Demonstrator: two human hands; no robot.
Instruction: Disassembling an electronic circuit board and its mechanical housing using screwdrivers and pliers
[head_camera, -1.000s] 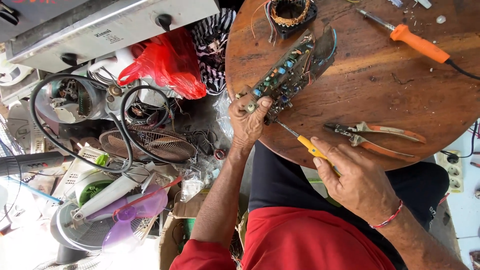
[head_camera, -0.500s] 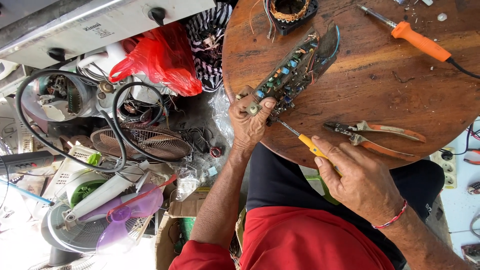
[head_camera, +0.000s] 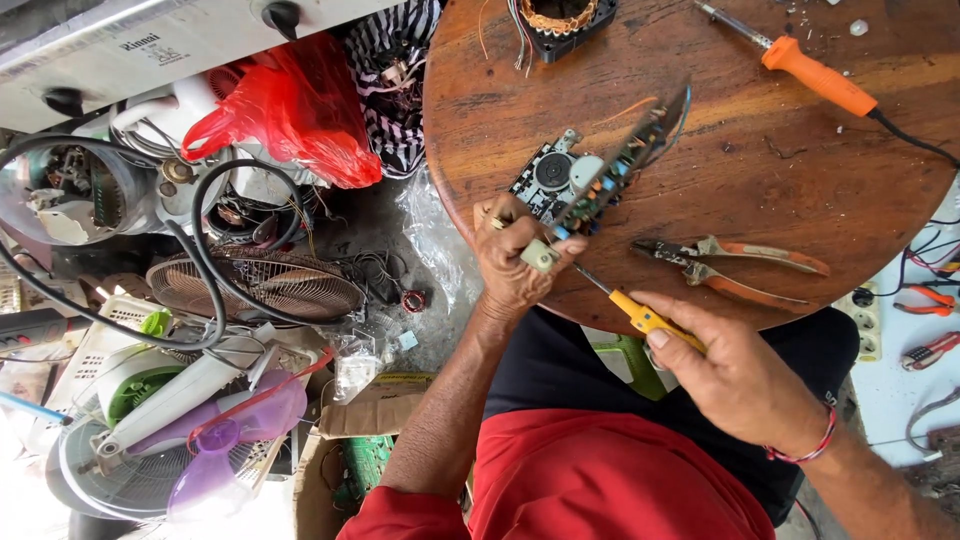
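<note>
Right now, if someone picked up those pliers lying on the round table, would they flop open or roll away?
The pliers probably would not roll: they lie flat on the wooden table. Their handles already lie spread apart, so the joint looks loose and they might swing open when lifted. They look like metal, so likely heavy for their size.

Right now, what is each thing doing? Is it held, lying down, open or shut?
Left hand: shut on the circuit board.
Circuit board: held tilted on edge on the table.
Right hand: shut on the screwdriver.
Screwdriver: held, tip toward the board.
Pliers: lying flat, handles apart.
Soldering iron: lying on the table, untouched.
Motor coil: resting at the table's far edge.
Red bag: crumpled beside the table.
</note>
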